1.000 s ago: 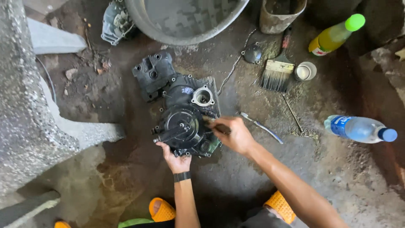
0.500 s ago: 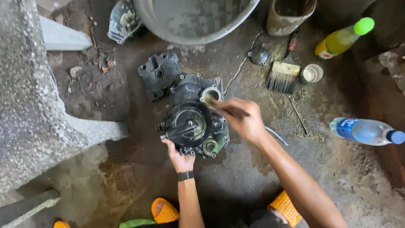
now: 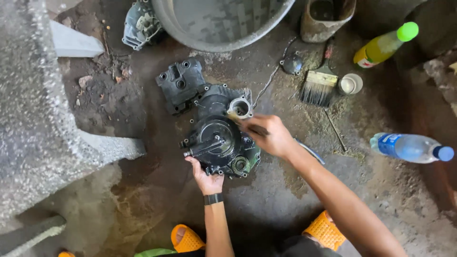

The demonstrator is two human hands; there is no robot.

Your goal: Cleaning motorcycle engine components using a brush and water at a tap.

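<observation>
Dirty, oil-stained concrete floor (image 3: pixel 266 209), rough grey stone block along the left edge. In the middle lies a black engine cover (image 3: pixel 220 138) – round housing with a short shaft, flat on the floor, a second dark casting (image 3: pixel 180 84) touching its upper-left end. Left hand (image 3: pixel 205 177) grips the cover's lower edge, fingers curled onto it, black band on the wrist. Right hand (image 3: pixel 270 135) is closed around a small brush (image 3: pixel 243 123), blurred, its tip on the cover just below the pale round opening. Around – grey basin (image 3: pixel 223 24) at top, paintbrush (image 3: pixel 318 83) and small white cup (image 3: pixel 351 84) to the right, yellow bottle with green cap (image 3: pixel 384 44), clear water bottle with blue cap (image 3: pixel 410 147) lying on its side. Orange sandals (image 3: pixel 186 236) at bottom.
</observation>
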